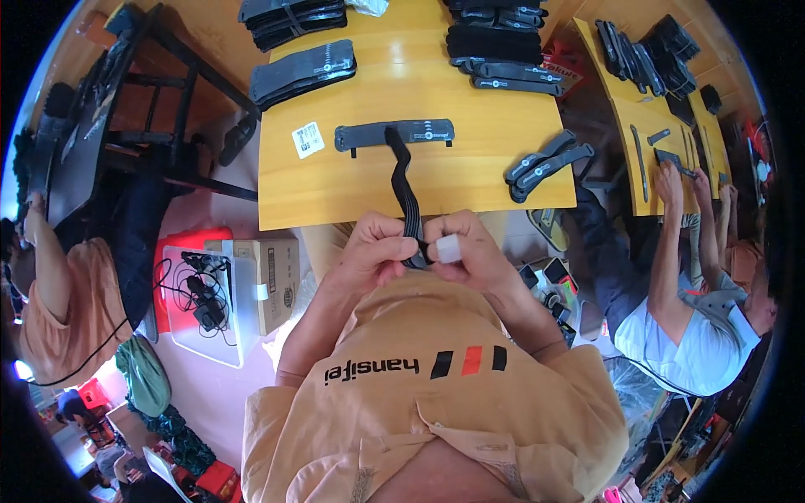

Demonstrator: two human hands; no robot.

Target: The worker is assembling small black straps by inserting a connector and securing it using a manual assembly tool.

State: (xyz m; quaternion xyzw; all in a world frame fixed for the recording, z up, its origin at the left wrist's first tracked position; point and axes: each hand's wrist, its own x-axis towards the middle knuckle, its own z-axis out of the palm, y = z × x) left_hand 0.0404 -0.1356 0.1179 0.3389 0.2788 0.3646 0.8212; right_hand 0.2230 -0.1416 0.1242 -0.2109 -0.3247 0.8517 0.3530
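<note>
A black elastic strap (402, 180) with pale lengthwise lines runs from the table down to my hands. My left hand (379, 245) pinches its lower end between thumb and fingers. My right hand (471, 248), with a white wrap (449, 248) round one finger, closes on the same end, close beside the left. Exactly how the end is folded between the fingertips is hidden. The strap's far end lies over a flat dark grey band (360, 137) on the table, which has two small black tabs along its near edge.
On the yellow table (335, 189) are a white label (308, 140), loose grey bands (549, 166) at right, and band stacks (303, 74) at the back. A clear bin (201, 306) with cables stands at lower left. Co-workers sit at side tables left and right.
</note>
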